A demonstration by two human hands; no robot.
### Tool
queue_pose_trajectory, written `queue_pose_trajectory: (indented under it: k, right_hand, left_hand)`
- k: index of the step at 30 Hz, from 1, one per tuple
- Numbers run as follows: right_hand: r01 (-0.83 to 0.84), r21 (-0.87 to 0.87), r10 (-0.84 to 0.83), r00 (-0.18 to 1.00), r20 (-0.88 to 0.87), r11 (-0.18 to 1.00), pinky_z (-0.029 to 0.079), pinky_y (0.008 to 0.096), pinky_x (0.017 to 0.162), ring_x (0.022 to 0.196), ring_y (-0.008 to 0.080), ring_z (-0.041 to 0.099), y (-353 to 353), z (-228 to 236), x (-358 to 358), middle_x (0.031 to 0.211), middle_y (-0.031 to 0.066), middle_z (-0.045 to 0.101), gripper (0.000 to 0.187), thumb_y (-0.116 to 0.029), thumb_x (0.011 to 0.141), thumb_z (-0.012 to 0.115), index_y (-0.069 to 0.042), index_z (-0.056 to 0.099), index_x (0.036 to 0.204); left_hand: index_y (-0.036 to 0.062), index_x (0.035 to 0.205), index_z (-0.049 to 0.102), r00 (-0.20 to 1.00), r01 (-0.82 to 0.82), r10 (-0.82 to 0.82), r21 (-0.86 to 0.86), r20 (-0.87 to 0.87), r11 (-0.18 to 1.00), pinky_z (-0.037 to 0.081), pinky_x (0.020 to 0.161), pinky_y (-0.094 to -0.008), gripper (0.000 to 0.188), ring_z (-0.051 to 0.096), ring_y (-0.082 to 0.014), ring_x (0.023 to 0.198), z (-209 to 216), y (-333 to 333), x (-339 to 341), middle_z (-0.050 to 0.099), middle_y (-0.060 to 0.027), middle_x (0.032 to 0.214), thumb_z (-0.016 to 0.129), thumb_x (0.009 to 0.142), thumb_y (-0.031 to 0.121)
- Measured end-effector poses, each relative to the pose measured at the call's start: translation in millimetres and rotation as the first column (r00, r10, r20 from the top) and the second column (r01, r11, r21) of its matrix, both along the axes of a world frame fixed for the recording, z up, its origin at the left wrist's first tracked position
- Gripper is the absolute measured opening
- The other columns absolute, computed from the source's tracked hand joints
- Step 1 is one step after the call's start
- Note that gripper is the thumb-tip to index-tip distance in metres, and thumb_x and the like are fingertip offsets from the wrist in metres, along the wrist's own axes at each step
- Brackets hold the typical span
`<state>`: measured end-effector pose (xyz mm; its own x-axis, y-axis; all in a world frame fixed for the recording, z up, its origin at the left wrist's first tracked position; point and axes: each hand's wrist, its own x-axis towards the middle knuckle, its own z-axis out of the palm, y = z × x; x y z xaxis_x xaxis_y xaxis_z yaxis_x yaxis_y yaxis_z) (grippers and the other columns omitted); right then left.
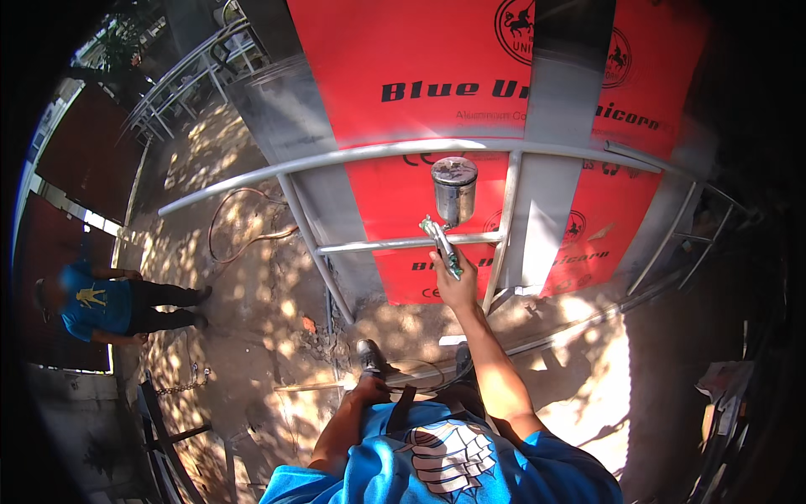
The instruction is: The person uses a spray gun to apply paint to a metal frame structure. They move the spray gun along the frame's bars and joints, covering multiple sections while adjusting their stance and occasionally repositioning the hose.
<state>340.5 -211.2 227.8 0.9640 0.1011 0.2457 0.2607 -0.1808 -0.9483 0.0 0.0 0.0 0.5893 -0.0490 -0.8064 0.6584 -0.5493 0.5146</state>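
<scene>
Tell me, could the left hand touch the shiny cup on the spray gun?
Probably yes, if it lifts: the left hand is down low, and nothing seems to block its way to the shiny cup. The right hand holds the spray gun up in front.

The head-worn fisheye looks down and forward from close above the wearer's blue shirt (453,462), bottom centre.

Red panels (403,50): black lettering (440,90), apparently horse emblems (517,27).
</scene>
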Motion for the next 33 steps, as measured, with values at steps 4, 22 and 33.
queue_pose_trajectory:
  k: [4, 22, 33]
  right_hand:
    - [0.281, -0.134, -0.274, 0.959, 0.066, 0.95, 0.049, 0.0353, 0.061, 0.065, 0.0178, 0.062, 2.3, -27.1, 10.4, 0.072, 0.0073, 0.065, 0.028, -0.027, 0.101, 0.078, -0.001, 0.071, 0.108]
    - [0.49, 0.016, -0.488, 0.871, -0.057, 0.872, 0.045, 0.0298, 0.051, 0.056, 0.0092, 0.058, 88.0, -24.0, 3.7, 0.074, 0.0003, 0.067, 0.02, -0.021, 0.102, 0.076, -0.002, 0.072, 0.103]
    - [0.047, 0.049, -0.048, 0.999, 0.016, 0.998, 0.053, 0.0392, 0.061, 0.064, 0.0273, 0.068, 193.7, 2.6, -7.0, 0.075, 0.0139, 0.07, 0.019, -0.017, 0.099, 0.077, -0.001, 0.071, 0.106]
  left_hand:
    - [0.0105, 0.105, 0.084, 0.992, 0.091, -0.085, -0.061, 0.09, 0.994, 0.059, 0.09, -0.0358, 0.033, 0.075, -0.0148, 0.093, -29.7, 78.1, 26.6, 0.082, -0.0069, 0.101, 0.09, 0.08, 0.031]
    - [0.0046, 0.1, 0.082, 0.975, 0.121, -0.084, -0.17, 0.208, 0.978, 0.059, 0.086, -0.0386, 0.029, 0.076, -0.024, 0.088, -51.9, 227.2, -3.3, 0.08, -0.0141, 0.096, 0.084, 0.082, 0.027]
    - [0.0062, 0.105, 0.081, 0.953, 0.053, -0.065, 0.048, 0.296, 0.997, 0.059, 0.091, -0.0437, 0.029, 0.075, -0.0362, 0.101, -27.8, 253.5, -57.2, 0.078, -0.0184, 0.104, 0.082, 0.082, 0.023]
